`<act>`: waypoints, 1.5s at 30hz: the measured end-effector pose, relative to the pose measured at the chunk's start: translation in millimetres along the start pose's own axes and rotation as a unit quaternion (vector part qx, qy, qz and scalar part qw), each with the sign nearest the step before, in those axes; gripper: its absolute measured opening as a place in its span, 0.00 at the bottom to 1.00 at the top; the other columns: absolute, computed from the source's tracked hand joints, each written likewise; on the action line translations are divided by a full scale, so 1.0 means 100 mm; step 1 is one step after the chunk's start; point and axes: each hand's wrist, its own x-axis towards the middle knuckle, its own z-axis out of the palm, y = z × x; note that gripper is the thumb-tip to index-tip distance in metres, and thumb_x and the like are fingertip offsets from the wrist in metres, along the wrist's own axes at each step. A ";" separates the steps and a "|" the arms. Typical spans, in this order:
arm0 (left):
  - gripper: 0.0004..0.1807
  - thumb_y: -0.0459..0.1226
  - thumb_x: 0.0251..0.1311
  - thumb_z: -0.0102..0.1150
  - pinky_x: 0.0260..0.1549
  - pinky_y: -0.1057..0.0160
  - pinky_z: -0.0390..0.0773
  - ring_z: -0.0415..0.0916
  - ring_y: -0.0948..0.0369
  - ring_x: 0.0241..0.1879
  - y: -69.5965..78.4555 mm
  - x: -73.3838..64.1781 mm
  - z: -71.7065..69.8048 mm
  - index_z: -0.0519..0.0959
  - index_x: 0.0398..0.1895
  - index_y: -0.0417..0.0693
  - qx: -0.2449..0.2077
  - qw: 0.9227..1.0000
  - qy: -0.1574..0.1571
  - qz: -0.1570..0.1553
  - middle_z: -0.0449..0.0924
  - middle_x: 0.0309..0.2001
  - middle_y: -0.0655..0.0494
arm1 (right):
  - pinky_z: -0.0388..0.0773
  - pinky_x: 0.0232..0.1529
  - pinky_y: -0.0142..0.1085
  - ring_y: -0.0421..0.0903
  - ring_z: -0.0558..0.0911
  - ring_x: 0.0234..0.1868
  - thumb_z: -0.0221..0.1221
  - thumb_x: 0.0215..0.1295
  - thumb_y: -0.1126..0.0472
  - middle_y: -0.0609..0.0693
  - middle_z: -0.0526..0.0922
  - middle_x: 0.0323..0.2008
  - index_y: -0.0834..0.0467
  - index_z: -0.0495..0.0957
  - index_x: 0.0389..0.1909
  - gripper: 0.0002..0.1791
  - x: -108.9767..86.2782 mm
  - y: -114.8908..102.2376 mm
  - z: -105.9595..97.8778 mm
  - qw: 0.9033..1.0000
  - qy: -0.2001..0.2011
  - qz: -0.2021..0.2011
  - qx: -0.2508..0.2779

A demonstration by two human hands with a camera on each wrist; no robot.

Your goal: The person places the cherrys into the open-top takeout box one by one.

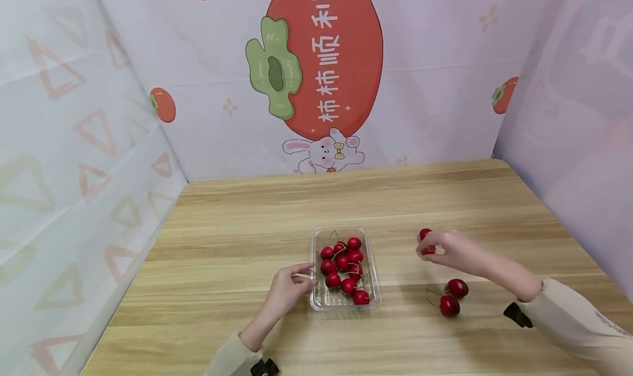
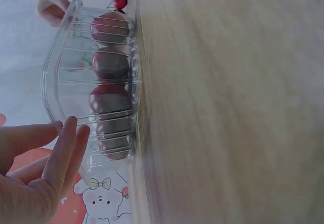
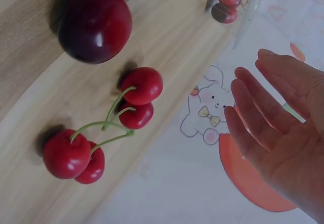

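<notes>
A clear plastic box (image 1: 373,293) holds several red cherries (image 1: 342,263), some with green stems. My left hand (image 1: 289,289) is at its left side, and in the left wrist view the nearly straight fingers (image 2: 63,150) touch the rim and outer wall. My right hand (image 1: 457,250) is over loose cherries on the right, partly covering them in the head view. Its fingers (image 3: 255,115) are relaxed and apart, with nothing between them in the right wrist view. Two stemmed pairs of cherries (image 3: 66,154) lie there, with a larger-looking dark cherry (image 3: 95,24) closest to the camera.
Two more loose cherries (image 1: 449,305) lie nearer the front, below my right hand. Everything rests on a wood-grain table (image 1: 232,222). A printed backdrop (image 1: 207,51) with a persimmon and a bunny stands behind it, and cloth walls (image 1: 99,161) flank the sides.
</notes>
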 end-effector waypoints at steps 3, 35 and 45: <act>0.20 0.21 0.47 0.55 0.26 0.69 0.83 0.79 0.48 0.31 -0.01 0.00 0.00 0.71 0.48 0.25 0.002 1.000 0.000 0.000 0.75 0.37 0.36 | 0.81 0.29 0.33 0.45 0.79 0.32 0.63 0.46 0.71 0.48 0.81 0.30 0.59 0.80 0.30 0.09 -0.03 0.04 -0.02 1.000 -0.001 0.002 -0.004; 0.21 0.21 0.47 0.56 0.26 0.68 0.83 0.78 0.48 0.32 0.02 -0.01 0.00 0.70 0.48 0.25 0.002 1.000 -0.006 -0.002 0.75 0.37 0.36 | 0.66 0.17 0.25 0.34 0.66 0.20 0.60 0.43 0.74 0.46 0.74 0.25 0.62 0.80 0.28 0.09 -0.14 0.56 0.03 0.993 -0.051 0.094 -0.051; 0.21 0.22 0.47 0.57 0.27 0.68 0.83 0.79 0.50 0.31 0.03 -0.01 -0.01 0.71 0.48 0.26 0.016 1.000 -0.007 -0.001 0.76 0.37 0.37 | 0.66 0.17 0.25 0.35 0.66 0.21 0.61 0.39 0.73 0.45 0.73 0.23 0.62 0.80 0.27 0.10 -0.13 0.64 0.07 0.992 -0.062 0.094 -0.055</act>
